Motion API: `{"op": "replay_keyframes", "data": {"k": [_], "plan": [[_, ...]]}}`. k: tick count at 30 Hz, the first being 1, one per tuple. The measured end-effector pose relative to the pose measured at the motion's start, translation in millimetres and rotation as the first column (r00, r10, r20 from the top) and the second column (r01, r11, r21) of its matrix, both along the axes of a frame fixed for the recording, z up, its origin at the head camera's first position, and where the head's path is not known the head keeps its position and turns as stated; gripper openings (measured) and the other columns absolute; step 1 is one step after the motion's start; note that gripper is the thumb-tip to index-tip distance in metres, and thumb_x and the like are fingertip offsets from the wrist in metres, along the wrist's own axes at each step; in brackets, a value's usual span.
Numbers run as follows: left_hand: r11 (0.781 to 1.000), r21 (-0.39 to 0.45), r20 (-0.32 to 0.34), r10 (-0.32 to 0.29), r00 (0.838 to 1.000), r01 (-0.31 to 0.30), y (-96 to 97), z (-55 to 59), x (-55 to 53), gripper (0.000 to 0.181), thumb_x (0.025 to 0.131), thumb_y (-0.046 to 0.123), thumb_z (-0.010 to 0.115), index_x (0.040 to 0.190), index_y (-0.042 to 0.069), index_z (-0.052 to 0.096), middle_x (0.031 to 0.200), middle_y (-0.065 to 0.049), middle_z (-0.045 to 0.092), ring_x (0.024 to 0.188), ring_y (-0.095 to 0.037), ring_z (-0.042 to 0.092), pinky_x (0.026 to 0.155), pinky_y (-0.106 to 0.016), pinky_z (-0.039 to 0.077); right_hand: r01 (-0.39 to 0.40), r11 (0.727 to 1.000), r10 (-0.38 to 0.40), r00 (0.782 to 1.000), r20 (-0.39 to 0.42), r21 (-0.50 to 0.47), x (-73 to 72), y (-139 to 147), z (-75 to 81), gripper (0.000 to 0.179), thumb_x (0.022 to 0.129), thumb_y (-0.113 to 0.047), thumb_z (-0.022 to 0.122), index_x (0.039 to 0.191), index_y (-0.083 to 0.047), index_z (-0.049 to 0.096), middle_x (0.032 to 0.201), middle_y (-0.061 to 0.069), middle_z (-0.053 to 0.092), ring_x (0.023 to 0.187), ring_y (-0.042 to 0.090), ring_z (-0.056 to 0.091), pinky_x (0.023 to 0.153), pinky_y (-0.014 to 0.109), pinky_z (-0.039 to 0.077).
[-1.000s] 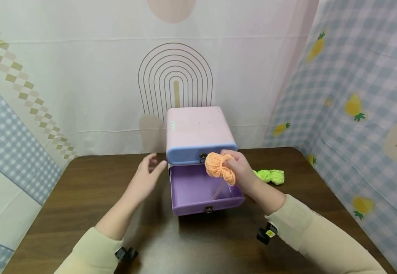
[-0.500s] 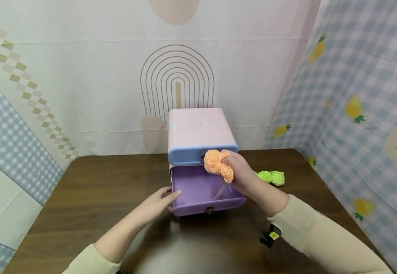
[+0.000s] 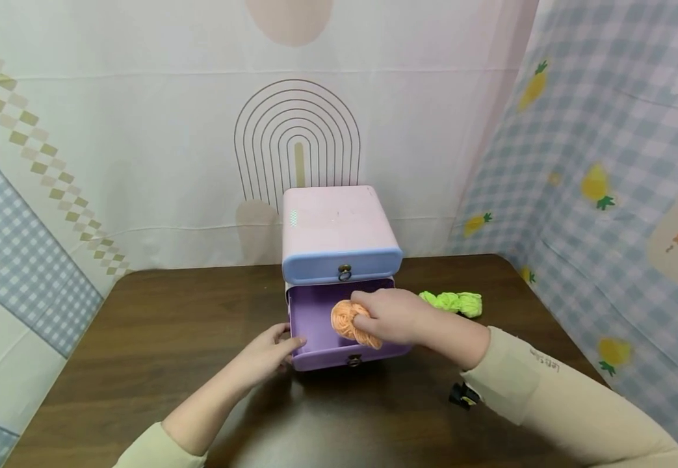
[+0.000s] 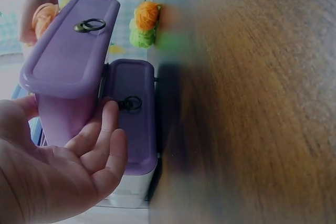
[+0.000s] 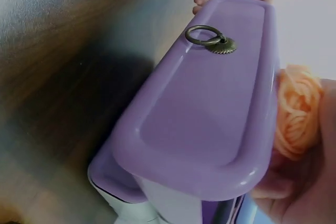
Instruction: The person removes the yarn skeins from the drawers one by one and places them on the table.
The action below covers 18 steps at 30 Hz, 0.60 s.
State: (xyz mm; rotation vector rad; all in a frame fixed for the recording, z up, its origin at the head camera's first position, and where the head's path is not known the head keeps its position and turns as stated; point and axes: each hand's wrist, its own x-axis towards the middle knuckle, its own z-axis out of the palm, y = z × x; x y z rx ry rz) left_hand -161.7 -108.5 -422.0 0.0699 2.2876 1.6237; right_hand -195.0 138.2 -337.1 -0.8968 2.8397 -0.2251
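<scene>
An orange yarn skein (image 3: 347,321) is gripped by my right hand (image 3: 393,316), inside the pulled-out purple drawer (image 3: 314,318) in the head view. My left hand (image 3: 262,356) holds the drawer's left side, thumb over the rim. In the left wrist view, that hand's fingers (image 4: 100,156) lie below the drawer, near a lower purple drawer front (image 4: 134,135). The right wrist view shows the skein (image 5: 298,111) beside the drawer's front panel (image 5: 210,114), which bears a bronze ring pull (image 5: 203,35).
Above the drawer is a blue drawer front (image 3: 315,268) under the cabinet's pink top (image 3: 339,218). A lime green skein (image 3: 458,303) lies right of the cabinet. In the left wrist view, an orange bundle (image 4: 147,15) sits by green yarn (image 4: 142,38). Patterned cloth (image 3: 198,130) hangs behind the table.
My left hand has come down from beside the cabinet to the drawer's left side and taken hold there. My right hand has lowered the orange yarn skein into the drawer.
</scene>
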Motion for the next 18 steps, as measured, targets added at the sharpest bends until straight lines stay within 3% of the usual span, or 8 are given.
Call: {"op": "replay_keyframes", "data": {"k": [3,7,11,18], "plan": [[1.000,-0.009,-0.014,0.003,1.000,-0.003,0.8,-0.6,0.3,0.057,0.089,0.032,0.059,0.133,-0.001,0.042,0.095,-0.009,0.064,0.075,-0.017,0.060,0.067,-0.038,0.051,-0.018,0.992,0.017,1.000,0.007,0.123,1.1,-2.1,-0.1,0.018,0.089,-0.040,0.041,0.089,-0.024,0.049,0.062,-0.008,0.049,0.060,0.011,0.050,0.052,0.031,0.040],[1.000,-0.020,-0.037,0.011,0.999,-0.012,1.6,-0.7,2.2,0.057,0.088,0.029,0.060,0.132,-0.002,0.043,0.088,-0.007,0.063,0.070,-0.015,0.057,0.063,-0.036,0.050,-0.027,0.989,0.020,0.998,0.051,0.147,0.2,-4.8,-3.9,0.021,0.090,-0.041,0.040,0.091,-0.023,0.050,0.064,-0.006,0.048,0.063,0.012,0.050,0.055,0.032,0.040],[1.000,-0.019,-0.059,0.009,0.998,-0.010,3.0,-0.8,2.3,0.057,0.086,0.027,0.062,0.132,-0.002,0.043,0.082,-0.006,0.062,0.067,-0.017,0.056,0.060,-0.034,0.048,-0.033,0.996,0.027,0.997,0.070,0.086,-0.5,-5.1,-10.5,0.017,0.088,-0.041,0.043,0.083,-0.026,0.046,0.062,-0.008,0.045,0.059,0.009,0.047,0.052,0.029,0.038],[0.999,-0.034,-0.087,0.018,0.996,-0.021,2.7,-2.7,1.1,0.053,0.086,0.023,0.061,0.129,-0.002,0.045,0.086,-0.006,0.066,0.073,-0.013,0.059,0.063,-0.030,0.047,-0.040,0.993,0.043,0.999,0.026,-0.109,1.8,-5.3,-18.5,0.017,0.081,-0.032,0.052,0.071,-0.024,0.042,0.057,-0.010,0.040,0.055,0.007,0.042,0.048,0.024,0.034]]}}
